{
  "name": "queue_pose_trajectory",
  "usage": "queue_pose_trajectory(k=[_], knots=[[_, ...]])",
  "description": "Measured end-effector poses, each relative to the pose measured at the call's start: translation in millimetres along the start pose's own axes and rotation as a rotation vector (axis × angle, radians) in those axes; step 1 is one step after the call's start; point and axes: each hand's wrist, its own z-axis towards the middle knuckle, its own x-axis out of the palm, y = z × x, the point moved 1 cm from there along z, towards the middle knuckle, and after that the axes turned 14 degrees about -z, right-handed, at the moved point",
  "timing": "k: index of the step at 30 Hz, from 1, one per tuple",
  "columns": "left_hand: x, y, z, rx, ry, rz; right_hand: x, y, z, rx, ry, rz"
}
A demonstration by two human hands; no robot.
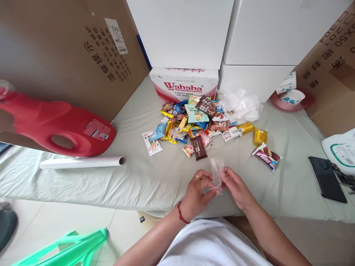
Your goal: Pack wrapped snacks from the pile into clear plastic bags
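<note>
A small clear plastic bag (217, 168) stands up between my two hands near the front edge of the cloth-covered surface. My left hand (199, 190), with a ring and a red cord at the wrist, pinches the bag's lower left side. On its right side, my right hand (235, 186) grips it between thumb and fingers. Just beyond lies a dark brown wrapped snack (198, 147), at the front of a pile of packaged snacks (191, 122). Off to the right of my hands is a purple and white snack packet (267, 156). More crumpled clear bags (240, 106) lie behind the pile.
A Wahaha box (184, 85) stands behind the pile. To the left are a red jug (63, 127) and a white roll (83, 162). At right are a phone (327, 179), a white bottle (341, 151) and paper cups (292, 96). A green plastic stool (69, 249) is on the floor.
</note>
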Motion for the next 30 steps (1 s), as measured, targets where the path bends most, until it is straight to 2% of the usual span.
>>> queue_pose_trajectory(k=[3, 6, 10, 13, 15, 16, 19, 20, 21, 23, 25, 28, 30], knots=[[-2.8, 4, -5, 0.017, -0.001, 0.052, 4, 1, 8, -0.006, -0.039, 0.017], [-16.0, 11, -9, -0.003, -0.090, -0.003, 2, -5, 11, 0.026, -0.100, 0.109], [-35.5, 15, -12, -0.139, -0.265, -0.274, -6, -9, 10, 0.063, -0.117, 0.216], [-42.3, 13, -11, -0.303, -0.403, -0.540, -13, -7, 9, 0.109, -0.033, 0.209], [-43.7, 12, -9, -0.352, -0.455, -0.645, -18, -7, 7, 0.120, -0.005, 0.067], [-43.9, 11, -7, -0.358, -0.471, -0.664, -21, -6, 6, 0.091, -0.046, -0.049], [-43.6, 14, -3, -0.342, -0.509, -0.638, -26, -1, -5, -0.159, -0.330, -0.436], [-43.1, 15, -2, -0.329, -0.515, -0.623, -24, 2, -10, -0.272, -0.379, -0.536], [-42.3, 16, -1, -0.316, -0.514, -0.611, -20, 5, -14, -0.381, -0.363, -0.622], [-40.5, 17, 1, -0.294, -0.499, -0.601, -8, 9, -20, -0.568, -0.183, -0.768], [-39.4, 16, 2, -0.286, -0.488, -0.599, 6, 11, -22, -0.690, -0.013, -0.895], [-41.9, 13, 5, -0.291, -0.501, -0.598, 17, 9, -16, -0.712, 0.011, -0.915], [-46.7, 11, 7, -0.315, -0.496, -0.612, 16, 8, -12, -0.609, 0.028, -0.778]])
